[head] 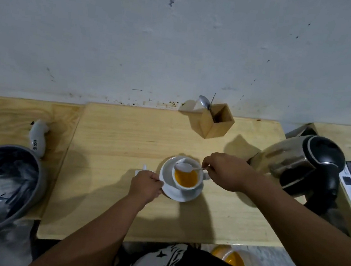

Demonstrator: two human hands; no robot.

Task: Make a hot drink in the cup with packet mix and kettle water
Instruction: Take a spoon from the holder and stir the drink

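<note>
— Black-and-white printed cloth [170,265] over the person's lap sits closest, with a small orange-filled clear container [231,259] just past the edge of the pale wooden table [110,201]. What is happening above that?

— Both forearms reach out over the table. The left hand [146,186] is curled onto the near-left rim of the round white saucer [166,187], fingers pinching it to keep it steady. The right hand [225,172] pinches the thin handle of a small metal teaspoon [186,167], whose bowl hangs over the far rim of the white ceramic cup [186,176].

— And the cup itself?

— It stands on the saucer at mid-table, holding orange liquid. The spoon's bowl carries something white; whether it is powder or glare I cannot tell.

— So the water is in?

— It looks so. The steel and black electric kettle [299,168] stands just right of the right hand, untouched. A white scrap [143,169] behind the left hand may be the packet. I judge this the stirring step.

— Next move?

— Lowering the spoon into the liquid and circling gently, while the left hand holds the saucer still so the light cup does not slide or slop.

— Anything else?

— A square wooden holder [217,120] with spoons by the wall, and a grey bin with a dark liner [2,184] at far left.
</note>
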